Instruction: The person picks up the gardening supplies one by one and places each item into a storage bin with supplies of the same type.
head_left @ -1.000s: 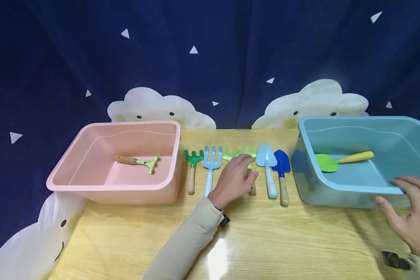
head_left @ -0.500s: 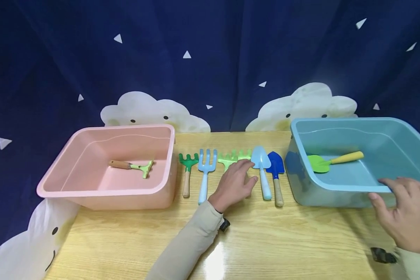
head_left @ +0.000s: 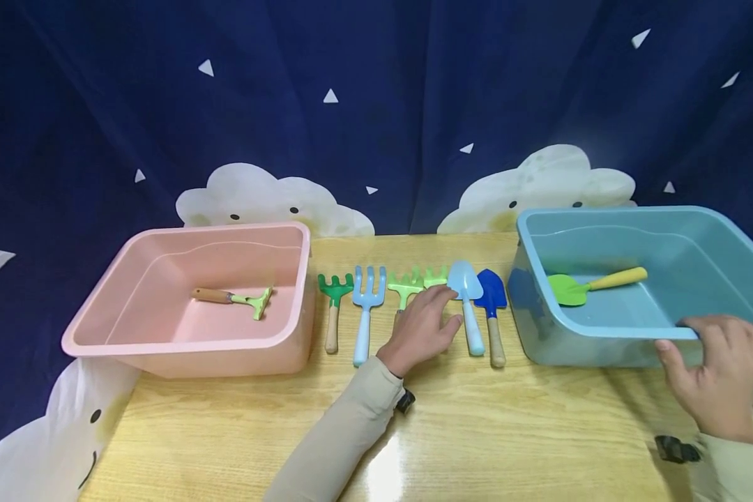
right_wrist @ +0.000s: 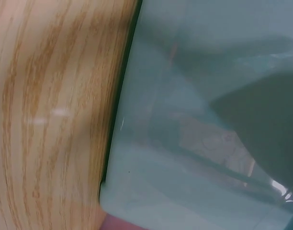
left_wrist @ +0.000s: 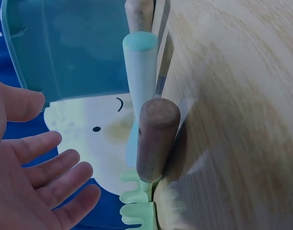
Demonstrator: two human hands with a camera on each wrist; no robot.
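Note:
My left hand (head_left: 419, 328) reaches over two light green hand rakes, a left one (head_left: 405, 282) and a right one (head_left: 436, 276), hiding their handles in the head view. In the left wrist view its fingers (left_wrist: 72, 184) are spread and relaxed, apart from a wooden handle (left_wrist: 157, 139). A light blue trowel (head_left: 466, 279) lies just right of that hand; a dark blue trowel (head_left: 491, 291) follows. At far right my right hand (head_left: 721, 369) grips the front rim of the blue tub (head_left: 602, 331), fingers over the edge, thumb outside. The right wrist view shows mostly tub wall (right_wrist: 185, 158).
Left of the hand lie a light blue fork (head_left: 368, 298) and a dark green rake (head_left: 335, 290). A pink tub (head_left: 182, 347) holds a small green-headed tool (head_left: 251, 301) with a wooden handle. Inside the blue tub is a green trowel with a yellow handle (head_left: 618, 278). A dark curtain hangs behind.
The head view has shifted slightly, moving the scene leftward. Against the tools, my left hand has moved a little right, covering a wooden handle seen earlier. My right hand stays at the tub rim.

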